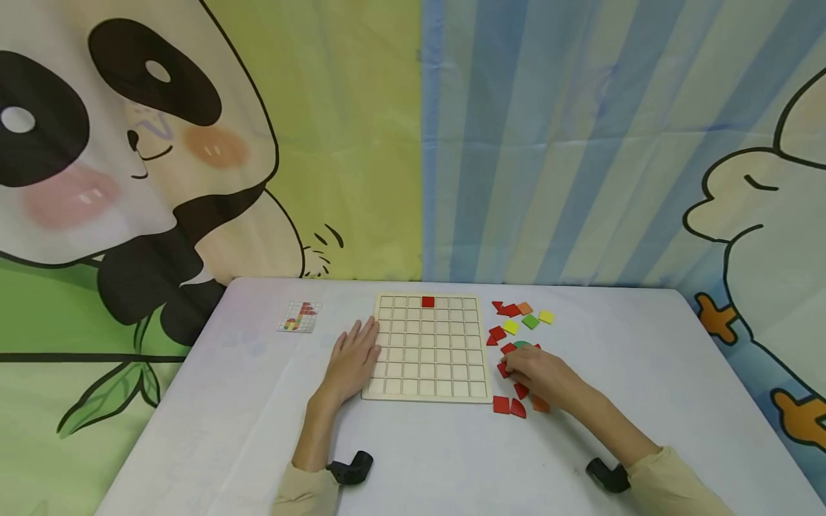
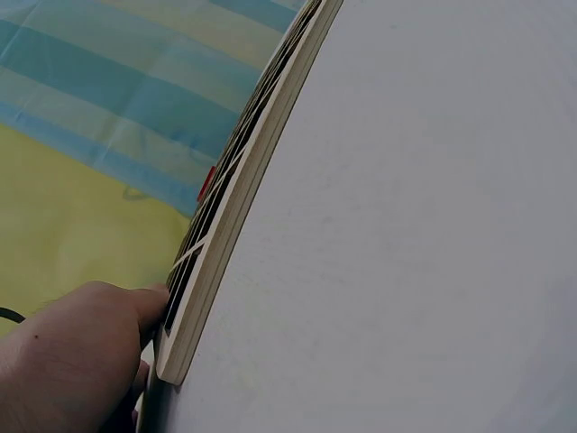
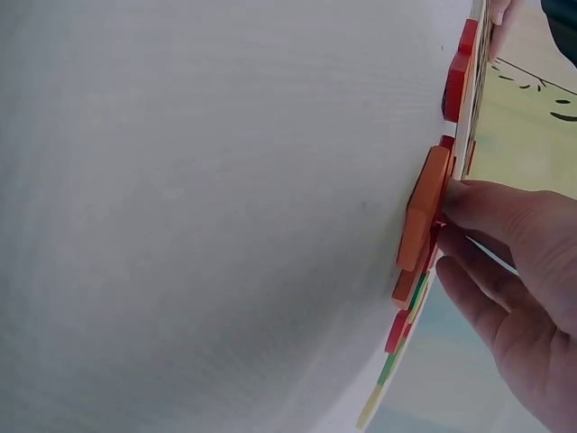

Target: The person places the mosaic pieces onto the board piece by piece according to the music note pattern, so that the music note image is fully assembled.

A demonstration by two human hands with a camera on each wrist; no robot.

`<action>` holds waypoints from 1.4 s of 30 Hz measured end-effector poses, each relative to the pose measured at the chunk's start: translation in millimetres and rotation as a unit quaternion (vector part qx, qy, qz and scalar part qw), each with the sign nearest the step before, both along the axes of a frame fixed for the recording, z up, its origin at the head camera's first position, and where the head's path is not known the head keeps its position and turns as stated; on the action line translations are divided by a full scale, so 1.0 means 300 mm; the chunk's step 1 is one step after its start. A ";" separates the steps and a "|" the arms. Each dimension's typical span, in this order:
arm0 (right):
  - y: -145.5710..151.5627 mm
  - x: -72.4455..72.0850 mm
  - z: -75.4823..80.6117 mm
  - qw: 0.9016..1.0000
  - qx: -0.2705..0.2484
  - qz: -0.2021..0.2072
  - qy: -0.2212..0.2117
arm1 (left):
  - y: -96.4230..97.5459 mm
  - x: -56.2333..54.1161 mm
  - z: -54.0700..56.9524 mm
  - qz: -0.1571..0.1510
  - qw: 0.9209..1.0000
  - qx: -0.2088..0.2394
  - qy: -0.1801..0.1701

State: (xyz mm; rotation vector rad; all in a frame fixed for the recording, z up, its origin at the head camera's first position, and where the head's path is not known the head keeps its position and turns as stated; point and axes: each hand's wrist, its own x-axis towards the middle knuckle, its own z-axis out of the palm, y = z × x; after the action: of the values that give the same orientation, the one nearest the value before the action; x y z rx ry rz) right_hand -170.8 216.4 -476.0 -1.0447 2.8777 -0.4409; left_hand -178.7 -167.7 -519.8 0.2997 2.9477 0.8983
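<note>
A pale wooden grid board (image 1: pixel 430 347) lies flat on the table, with one red square tile (image 1: pixel 428 302) in its far row. My left hand (image 1: pixel 353 358) rests on the board's left edge, fingers extended; the left wrist view shows the thumb at the board's rim (image 2: pixel 234 225). To the right of the board, my right hand (image 1: pixel 545 376) reaches down among loose coloured tiles. Its thumb and fingertips pinch a small red tile (image 1: pixel 502 370). In the right wrist view an orange tile (image 3: pixel 424 207) stands in front of the fingertips and partly hides the grip.
A small pattern card (image 1: pixel 300 317) lies left of the board. Around the right hand are a red square (image 1: pixel 500 405), a red quarter-round tile (image 1: pixel 518 408), a green tile (image 1: pixel 530 321), a yellow tile (image 1: pixel 546 317) and several others. A printed cloth (image 1: pixel 548 143) hangs behind the table.
</note>
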 end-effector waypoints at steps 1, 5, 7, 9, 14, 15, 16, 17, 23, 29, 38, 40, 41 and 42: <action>0.002 -0.003 0.001 1.000 -0.001 0.006 0.003 | 0.001 -0.001 0.003 0.000 1.000 0.002 0.000; 0.005 -0.014 0.015 0.999 -0.001 0.021 0.031 | 0.003 -0.002 0.003 -0.001 1.000 0.006 0.001; -0.007 -0.020 0.032 0.999 -0.007 0.010 0.039 | 0.002 -0.001 -0.001 -0.002 1.000 0.003 0.003; -0.034 -0.030 0.053 0.999 -0.026 -0.006 0.030 | 0.002 0.000 -0.005 -0.002 1.000 0.001 0.004; -0.166 -0.081 0.099 0.998 -0.058 0.015 -0.007 | 0.000 0.001 -0.002 -0.001 1.000 0.002 0.005; -0.199 -0.095 0.104 0.998 -0.058 0.029 -0.008 | -0.001 0.001 0.000 -0.002 1.000 0.001 0.005; -0.232 -0.112 0.108 0.997 -0.058 0.044 -0.005 | -0.002 0.001 -0.001 -0.002 1.000 -0.001 0.004; -0.264 -0.128 0.113 0.997 -0.059 0.055 -0.006 | -0.003 0.000 -0.001 -0.001 1.000 -0.001 0.002; -0.404 -0.255 0.095 0.997 -0.056 0.052 -0.027 | -0.008 0.001 -0.007 -0.001 1.000 0.002 -0.002; -0.448 -0.326 0.055 0.997 -0.048 0.009 -0.066 | -0.006 -0.002 -0.005 -0.004 1.000 -0.002 -0.005; -0.469 -0.341 0.032 0.999 -0.008 0.042 0.000 | -0.004 -0.003 0.005 -0.003 1.000 -0.009 -0.006; -0.472 -0.341 0.036 0.999 0.000 0.048 0.013 | -0.004 -0.003 0.005 -0.002 1.000 -0.005 -0.005; -0.473 -0.340 0.037 0.999 0.005 0.048 0.015 | -0.004 -0.004 0.005 -0.002 1.000 -0.005 -0.007; -0.474 -0.340 0.039 0.999 0.007 0.047 0.014 | -0.003 -0.004 0.005 -0.003 1.000 -0.006 -0.009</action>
State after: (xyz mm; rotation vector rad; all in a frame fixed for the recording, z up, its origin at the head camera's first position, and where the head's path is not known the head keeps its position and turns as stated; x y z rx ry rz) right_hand -272.7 74.2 -464.4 -1.1872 2.8353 -0.4030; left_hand -180.0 -168.7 -518.3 0.2969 2.9326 0.8770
